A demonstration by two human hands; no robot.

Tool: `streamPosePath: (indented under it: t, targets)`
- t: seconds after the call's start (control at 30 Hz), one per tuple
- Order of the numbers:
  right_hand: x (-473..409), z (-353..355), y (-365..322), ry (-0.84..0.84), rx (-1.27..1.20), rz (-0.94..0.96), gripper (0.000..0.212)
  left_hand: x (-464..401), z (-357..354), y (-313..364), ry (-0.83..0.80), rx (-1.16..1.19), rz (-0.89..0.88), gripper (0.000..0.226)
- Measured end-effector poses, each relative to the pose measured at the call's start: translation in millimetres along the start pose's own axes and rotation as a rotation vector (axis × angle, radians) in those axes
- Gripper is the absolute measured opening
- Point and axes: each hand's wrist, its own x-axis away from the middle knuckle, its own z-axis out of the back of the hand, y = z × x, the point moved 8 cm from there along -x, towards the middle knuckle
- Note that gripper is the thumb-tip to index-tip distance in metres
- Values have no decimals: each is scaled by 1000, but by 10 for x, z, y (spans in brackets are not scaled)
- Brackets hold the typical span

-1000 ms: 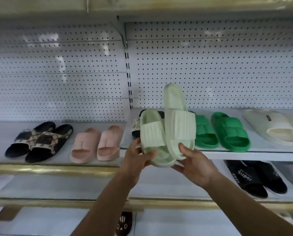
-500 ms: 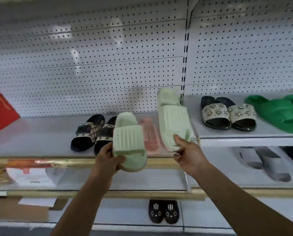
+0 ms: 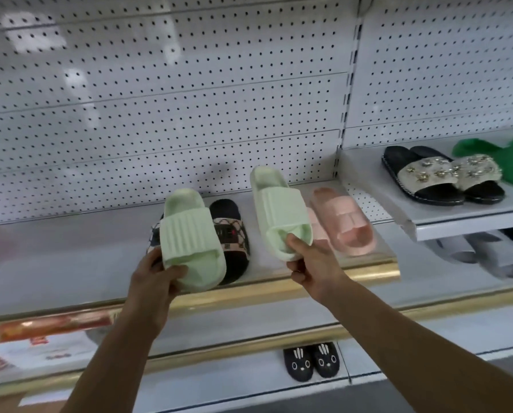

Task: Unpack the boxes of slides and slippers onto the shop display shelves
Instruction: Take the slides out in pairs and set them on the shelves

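Two pale green slides of smooth, thick foam, with rounded edges and a broad ribbed strap, are held up in front of the shelf. The left slide (image 3: 191, 239) is gripped at its toe end by the left hand (image 3: 157, 278): the thumb is laid over the open toe and the fingers are curled under the sole. The right slide (image 3: 280, 211), at about 2 o'clock from the first, is pinched at its toe by the right hand (image 3: 312, 271), with the thumb pressed into the toe opening and the fingers folded beneath. Both slides are tilted with the heels pointing away toward the pegboard (image 3: 166, 99), a white metal panel dotted with regular small holes.

Behind the left slide, a pair of black sandals with a checked woven strap (image 3: 231, 234) is partly hidden. At 3 o'clock from the right slide, a pair of pink slides (image 3: 343, 222) of soft, chunky foam lies on the grey shelf (image 3: 70, 251), which is edged with a gold strip. On the higher shelf at 2 o'clock, black sandals with a jewelled beige strap (image 3: 443, 174) are set beside blurred bright green slides (image 3: 505, 156). On the bottom shelf, at 6 o'clock, small black slippers with rabbit faces (image 3: 310, 362) are seen.
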Motion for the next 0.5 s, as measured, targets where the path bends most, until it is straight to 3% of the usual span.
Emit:
streamPosePath:
  t: [0.5]
  targets:
    - [-518,-1390,530,128,-36,1,13,-1268,978,312,-82,-32,68,67]
